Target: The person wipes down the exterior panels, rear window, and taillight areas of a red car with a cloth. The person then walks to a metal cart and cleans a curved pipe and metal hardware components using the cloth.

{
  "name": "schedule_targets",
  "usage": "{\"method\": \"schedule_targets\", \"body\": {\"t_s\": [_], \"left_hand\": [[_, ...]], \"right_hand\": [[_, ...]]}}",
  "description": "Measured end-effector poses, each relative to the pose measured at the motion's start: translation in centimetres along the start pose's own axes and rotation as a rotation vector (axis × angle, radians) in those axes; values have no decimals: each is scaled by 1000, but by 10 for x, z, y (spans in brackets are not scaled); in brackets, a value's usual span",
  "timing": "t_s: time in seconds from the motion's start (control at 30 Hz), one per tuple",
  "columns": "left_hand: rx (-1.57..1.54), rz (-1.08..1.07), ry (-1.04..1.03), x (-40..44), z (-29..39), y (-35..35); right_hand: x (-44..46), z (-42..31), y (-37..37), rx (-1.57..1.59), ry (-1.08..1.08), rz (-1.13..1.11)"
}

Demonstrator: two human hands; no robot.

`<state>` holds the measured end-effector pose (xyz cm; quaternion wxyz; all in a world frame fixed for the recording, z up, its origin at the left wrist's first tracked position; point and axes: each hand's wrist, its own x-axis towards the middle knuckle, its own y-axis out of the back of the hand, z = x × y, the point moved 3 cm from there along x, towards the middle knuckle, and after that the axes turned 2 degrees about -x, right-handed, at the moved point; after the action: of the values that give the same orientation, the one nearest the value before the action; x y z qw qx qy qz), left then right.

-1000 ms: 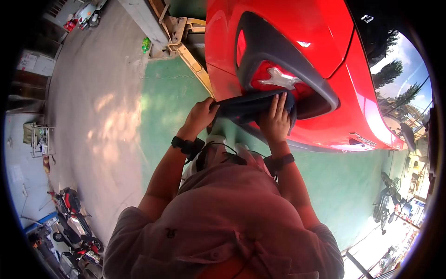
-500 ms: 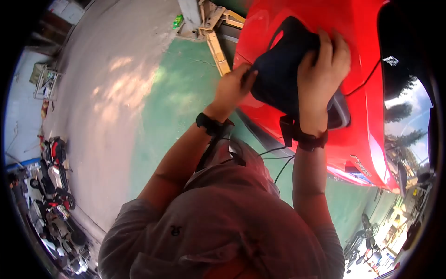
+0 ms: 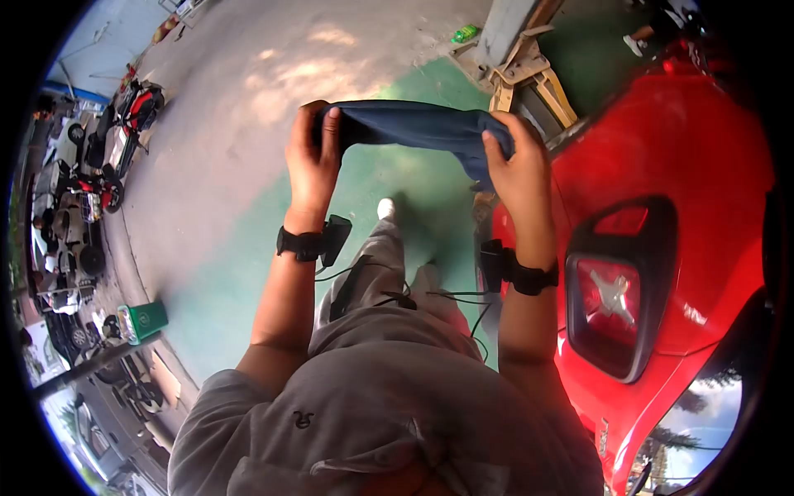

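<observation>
A dark blue cloth is stretched between both hands in front of the body, above the floor. My left hand is closed on its left end, thumb on the near side. At the other end my right hand pinches the cloth, and a loose fold hangs beside the fingers. To the right stands a red car, whose tail light has a dark surround and a silver figure on it. The cloth does not touch the car.
A lift post with a yellow arm stands beyond the right hand, a green bottle near its base. Motorcycles and a green bin are at the left. Part of another person shows at the upper right.
The cloth has come off the car's tail light and moved left, now spread between both hands. The view has turned left, away from the car.
</observation>
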<state>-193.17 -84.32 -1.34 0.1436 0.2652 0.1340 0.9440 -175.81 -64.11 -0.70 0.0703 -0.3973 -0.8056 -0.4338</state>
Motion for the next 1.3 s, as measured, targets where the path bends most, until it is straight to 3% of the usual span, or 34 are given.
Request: {"method": "schedule_targets", "body": {"t_s": [0.03, 0.07, 0.17, 0.23, 0.3, 0.37, 0.53, 0.63, 0.67, 0.77, 0.87, 0.97, 1.0, 1.1, 1.23, 1.27, 1.3], "left_hand": [[51, 47, 83, 9, -9, 8], [61, 77, 46, 23, -24, 15], [88, 160, 5, 56, -49, 26], [121, 210, -162, 90, -66, 35], [164, 208, -130, 115, -75, 48], [203, 201, -207, 152, -91, 60], [-4, 234, 154, 210, -135, 79], [-2, 234, 272, 238, -172, 63], [-10, 225, 210, 253, -187, 57], [-34, 158, 492, 296, -208, 42], [-20, 164, 385, 353, -243, 23], [66, 137, 372, 416, -271, 9], [65, 115, 461, 440, -275, 5], [151, 146, 270, 508, -294, -6], [103, 217, 453, 576, -323, -5], [170, 226, 380, 590, -337, -2], [200, 236, 484, 602, -344, 4]], "right_hand": [[16, -10, -12, 48, 91, -71], [30, -18, -27, 27, 106, -210], [68, -24, -62, 29, 247, -347], [94, -27, -90, 72, 268, -334], [119, -22, -119, 71, 130, -399], [146, -16, -151, 174, 149, -425], [210, -44, -199, 336, 6, -357], [249, -30, -231, 496, 37, -355], [266, -15, -249, 498, 69, -330], [311, -9, -284, 658, -81, -326], [367, 10, -336, 566, -71, -314], [434, 18, -376, 519, -4, -286], [461, 18, -387, 510, 24, -292], [548, 12, -425, 494, 137, -315], [637, -8, -488, 476, 219, -377], [656, -15, -507, 485, 223, -379], [672, -22, -528, 496, 227, -382]]}}
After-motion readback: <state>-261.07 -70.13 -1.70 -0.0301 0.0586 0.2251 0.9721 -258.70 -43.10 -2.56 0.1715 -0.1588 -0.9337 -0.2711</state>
